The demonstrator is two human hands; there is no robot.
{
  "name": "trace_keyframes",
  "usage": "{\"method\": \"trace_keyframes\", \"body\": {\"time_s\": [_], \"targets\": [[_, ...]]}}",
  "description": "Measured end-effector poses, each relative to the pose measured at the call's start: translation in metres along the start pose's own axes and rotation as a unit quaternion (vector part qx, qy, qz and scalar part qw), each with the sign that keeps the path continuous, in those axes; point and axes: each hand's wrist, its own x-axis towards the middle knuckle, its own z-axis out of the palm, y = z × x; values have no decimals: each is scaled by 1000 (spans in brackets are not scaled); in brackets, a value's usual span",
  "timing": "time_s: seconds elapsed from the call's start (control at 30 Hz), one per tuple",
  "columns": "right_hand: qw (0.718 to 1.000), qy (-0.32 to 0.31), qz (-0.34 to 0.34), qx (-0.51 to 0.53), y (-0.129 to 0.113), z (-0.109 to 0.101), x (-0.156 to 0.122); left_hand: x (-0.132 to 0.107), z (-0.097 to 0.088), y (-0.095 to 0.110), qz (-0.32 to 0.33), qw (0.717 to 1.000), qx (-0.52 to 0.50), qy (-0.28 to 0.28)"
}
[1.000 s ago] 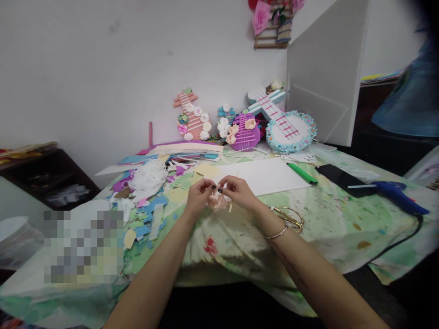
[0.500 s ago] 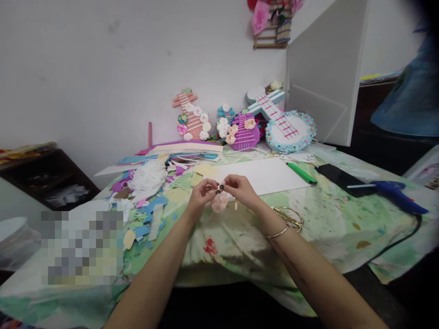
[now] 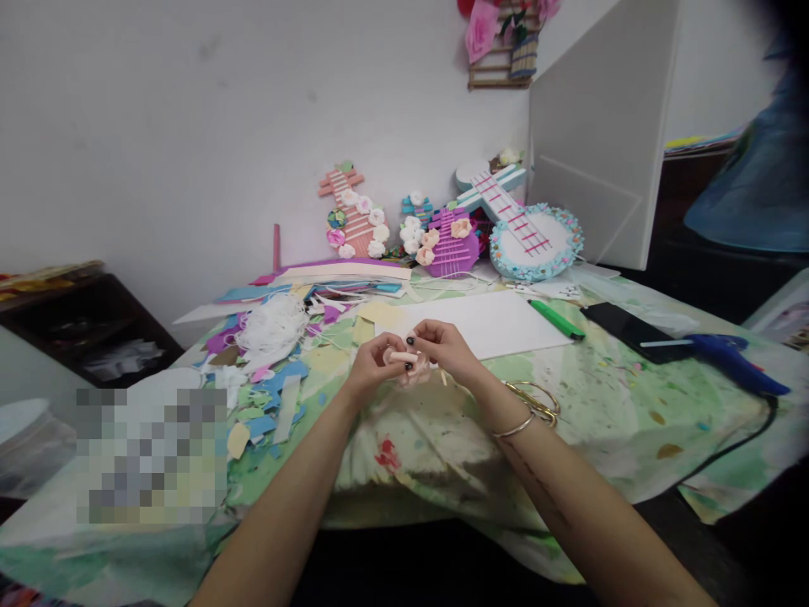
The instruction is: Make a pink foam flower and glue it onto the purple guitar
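Note:
A small pale-pink paper flower (image 3: 414, 373) is between my two hands, over the front part of the table. My left hand (image 3: 372, 364) is closed in a pinch on it, and a pale rolled strip lies across near the thumb. With fingers bent and pinched, my right hand (image 3: 446, 347) grips the flower's other side. The fingers cover part of the flower. Just behind the hands lies a white sheet (image 3: 499, 324), and gold-coloured scissors (image 3: 537, 400) rest beside my right wrist.
On the right lie a green marker (image 3: 556, 319), a black phone (image 3: 632, 329) and a blue glue gun (image 3: 733, 358) with its cord. Paper scraps (image 3: 278, 405) and white string (image 3: 271, 329) cover the left. Decorated paper instruments (image 3: 450, 240) lean against the wall.
The flower has been turned between my fingers, so the pale rolled strip now shows by my left thumb. Both hands stay in about the same place.

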Motion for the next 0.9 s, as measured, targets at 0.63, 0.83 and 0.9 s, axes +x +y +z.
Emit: {"method": "trace_keyframes", "body": {"time_s": [0.63, 0.83, 0.9], "targets": [[998, 45, -7, -44, 9, -2, 4, 2, -1, 3, 20, 999, -25, 10], [998, -2, -23, -54, 7, 1, 1, 3, -3, -4, -47, 994, -62, 74], [998, -10, -31, -58, 7, 2, 0, 4, -3, -5, -54, 993, -74, 75]]}}
